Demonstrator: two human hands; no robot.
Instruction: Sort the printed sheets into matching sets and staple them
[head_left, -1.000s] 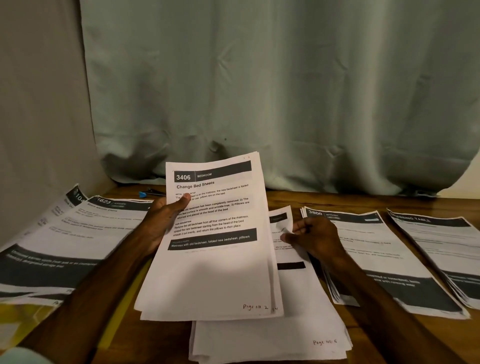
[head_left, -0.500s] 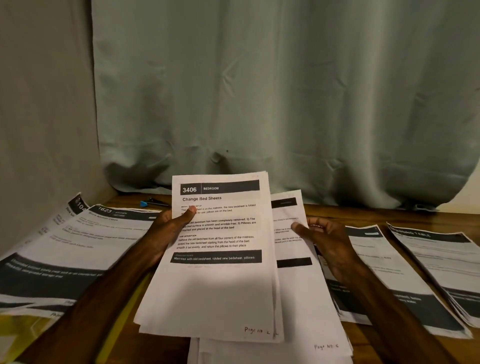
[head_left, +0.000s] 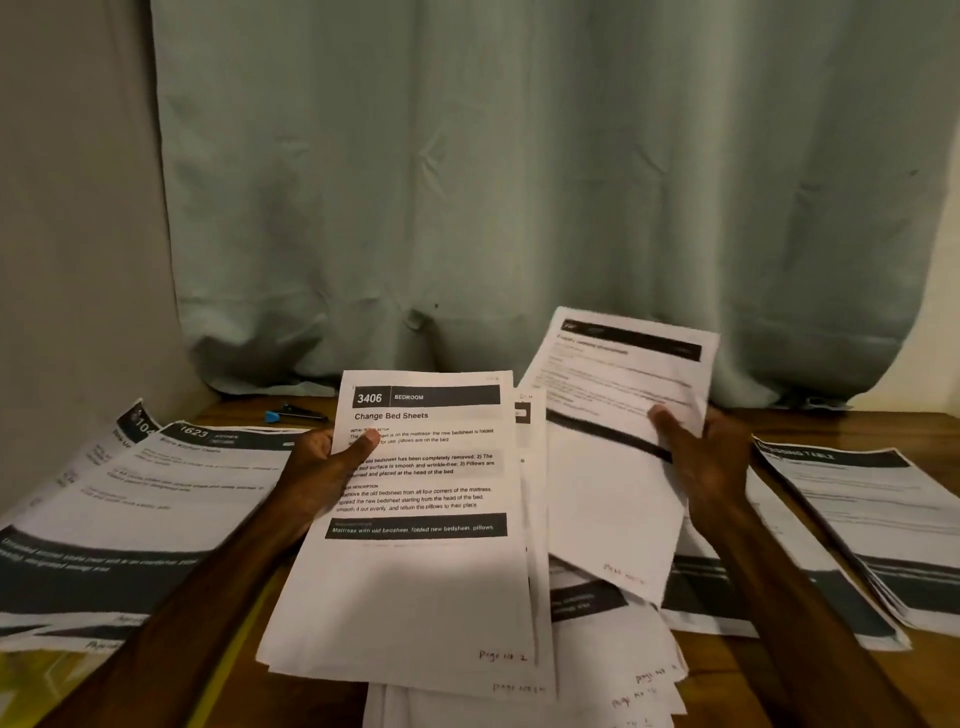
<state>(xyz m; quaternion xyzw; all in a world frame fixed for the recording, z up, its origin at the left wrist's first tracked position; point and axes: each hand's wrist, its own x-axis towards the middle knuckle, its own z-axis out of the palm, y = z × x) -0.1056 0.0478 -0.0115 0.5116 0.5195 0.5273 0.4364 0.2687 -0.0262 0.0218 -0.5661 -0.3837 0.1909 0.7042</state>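
I had two hands at work, each gripping paper. My left hand (head_left: 322, 467) held one bundle of several sheets (head_left: 415, 582) raised off the table (head_left: 727, 675), thumb pressed on the top page, headed "3406 Bedroom, Change Bed Sheets", with my fingers behind it. My right hand (head_left: 711, 462) held one single sheet (head_left: 608, 499) lifted and tilted just right of the bundle, thumb on its face and fingers curled round its right edge.

Under both lay one loose centre pile (head_left: 597, 686), fanned so that several handwritten page numbers showed. I counted four more piles lying flat: two on my left, the "1623" pile (head_left: 156, 499) overlapping an outer pile (head_left: 104, 447), and two on my right, a near pile (head_left: 800, 545) under my forearm and a far pile (head_left: 872, 509). One blue-tipped tool (head_left: 291, 414) lay by the curtain (head_left: 519, 182); I could not tell what it was.
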